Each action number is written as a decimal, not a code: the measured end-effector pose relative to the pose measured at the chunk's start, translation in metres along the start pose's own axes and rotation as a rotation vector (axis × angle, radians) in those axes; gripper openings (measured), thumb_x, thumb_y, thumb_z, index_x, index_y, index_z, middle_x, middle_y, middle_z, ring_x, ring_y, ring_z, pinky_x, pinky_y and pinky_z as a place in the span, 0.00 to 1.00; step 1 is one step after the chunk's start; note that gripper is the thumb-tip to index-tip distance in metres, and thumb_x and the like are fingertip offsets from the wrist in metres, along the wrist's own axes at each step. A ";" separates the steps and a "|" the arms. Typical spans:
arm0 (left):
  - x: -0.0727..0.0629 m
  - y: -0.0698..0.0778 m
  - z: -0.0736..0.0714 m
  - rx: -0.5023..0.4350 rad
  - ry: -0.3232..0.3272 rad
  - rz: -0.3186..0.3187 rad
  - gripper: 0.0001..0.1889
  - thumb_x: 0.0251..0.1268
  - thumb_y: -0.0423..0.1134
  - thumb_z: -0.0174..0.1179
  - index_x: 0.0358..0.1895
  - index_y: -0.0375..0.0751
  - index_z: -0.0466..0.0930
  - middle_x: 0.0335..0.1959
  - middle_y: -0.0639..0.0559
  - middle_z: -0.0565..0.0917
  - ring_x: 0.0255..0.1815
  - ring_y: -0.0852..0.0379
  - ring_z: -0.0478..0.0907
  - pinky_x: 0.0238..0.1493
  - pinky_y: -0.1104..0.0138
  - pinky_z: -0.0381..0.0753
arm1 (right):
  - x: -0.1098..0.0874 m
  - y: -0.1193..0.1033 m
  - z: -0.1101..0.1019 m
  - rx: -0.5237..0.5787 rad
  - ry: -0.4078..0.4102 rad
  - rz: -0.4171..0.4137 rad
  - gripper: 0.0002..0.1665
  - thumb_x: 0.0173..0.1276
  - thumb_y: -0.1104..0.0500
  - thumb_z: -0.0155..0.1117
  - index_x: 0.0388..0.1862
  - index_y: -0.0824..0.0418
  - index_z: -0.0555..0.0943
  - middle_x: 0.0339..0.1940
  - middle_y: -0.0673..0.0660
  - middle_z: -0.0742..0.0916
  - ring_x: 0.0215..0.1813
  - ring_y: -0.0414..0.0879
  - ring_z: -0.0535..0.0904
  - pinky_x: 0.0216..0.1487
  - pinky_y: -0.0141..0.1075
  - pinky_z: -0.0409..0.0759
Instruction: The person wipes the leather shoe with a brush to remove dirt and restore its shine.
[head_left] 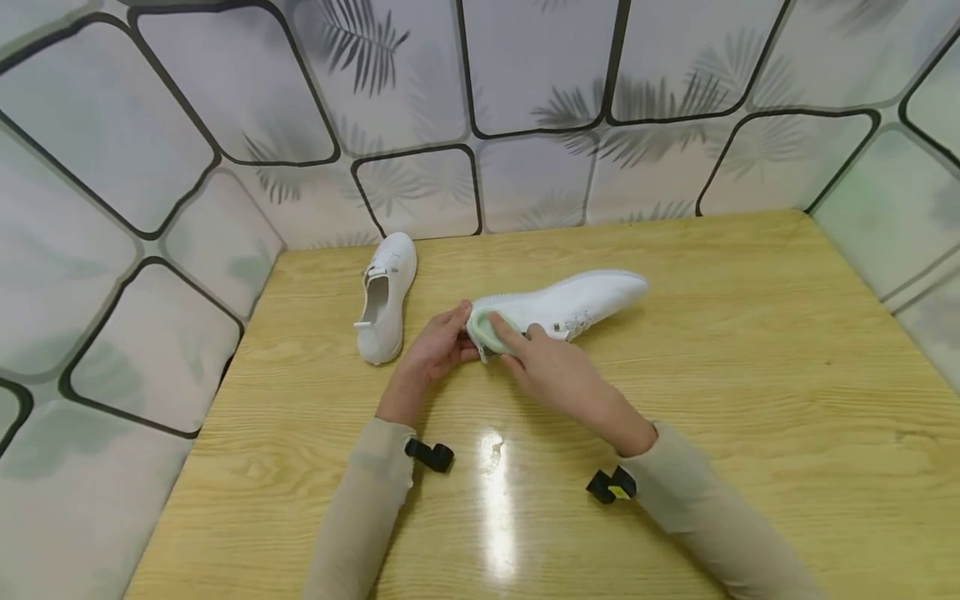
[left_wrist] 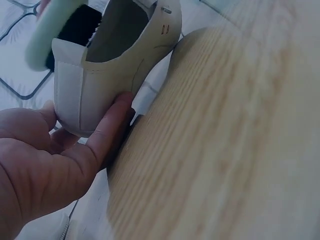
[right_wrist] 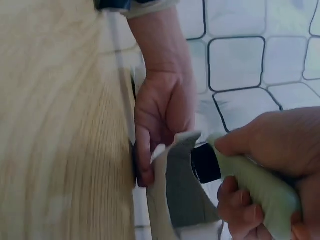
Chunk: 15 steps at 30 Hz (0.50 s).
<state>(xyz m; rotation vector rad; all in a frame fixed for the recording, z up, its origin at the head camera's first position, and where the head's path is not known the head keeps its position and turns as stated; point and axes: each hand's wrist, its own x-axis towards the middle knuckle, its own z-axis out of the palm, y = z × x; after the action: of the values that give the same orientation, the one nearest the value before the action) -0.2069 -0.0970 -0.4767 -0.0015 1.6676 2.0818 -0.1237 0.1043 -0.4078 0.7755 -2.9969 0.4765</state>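
One white shoe (head_left: pixel 585 296) lies toe to the right, its opening turned toward the person. My left hand (head_left: pixel 442 342) grips its heel, with the thumb and fingers on either side, as the left wrist view also shows. In my right hand (head_left: pixel 555 371) is a brush with a pale green handle (right_wrist: pixel 265 192) and a black head (right_wrist: pixel 205 163). The brush is held against or close by the heel collar; whether it touches I cannot tell. Its black head shows beside the shoe's opening in the left wrist view. The right fingers curl round the handle.
A second white shoe (head_left: pixel 393 321) stands upright on the wooden table (head_left: pixel 750 358), left of the hands, toe toward the back. Patterned panels (head_left: pixel 540 183) rise along the table's back and left edges. Light glares on the tabletop between the forearms.
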 end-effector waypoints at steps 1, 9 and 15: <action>0.000 0.000 0.000 0.007 -0.006 0.002 0.30 0.82 0.50 0.38 0.67 0.24 0.65 0.35 0.49 0.82 0.33 0.59 0.82 0.37 0.69 0.83 | 0.000 0.000 0.000 0.020 -0.018 -0.014 0.34 0.78 0.52 0.54 0.79 0.54 0.60 0.35 0.65 0.79 0.20 0.46 0.69 0.19 0.36 0.69; 0.000 0.003 -0.003 -0.014 0.001 -0.011 0.29 0.82 0.48 0.38 0.69 0.24 0.61 0.34 0.47 0.79 0.33 0.57 0.80 0.37 0.68 0.82 | -0.002 0.010 -0.014 -0.014 -0.012 0.087 0.35 0.78 0.51 0.54 0.80 0.53 0.59 0.37 0.66 0.79 0.21 0.48 0.71 0.20 0.39 0.70; 0.000 0.002 -0.004 -0.005 -0.019 -0.022 0.28 0.82 0.47 0.39 0.69 0.24 0.62 0.36 0.48 0.80 0.34 0.58 0.81 0.38 0.68 0.82 | -0.001 0.009 -0.013 0.091 -0.150 0.000 0.34 0.79 0.50 0.51 0.80 0.51 0.57 0.38 0.64 0.80 0.25 0.47 0.72 0.25 0.38 0.71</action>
<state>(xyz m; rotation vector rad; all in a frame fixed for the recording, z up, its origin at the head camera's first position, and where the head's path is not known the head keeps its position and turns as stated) -0.2085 -0.1013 -0.4758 -0.0011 1.6441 2.0635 -0.1284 0.1159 -0.3983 0.8538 -3.1318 0.5833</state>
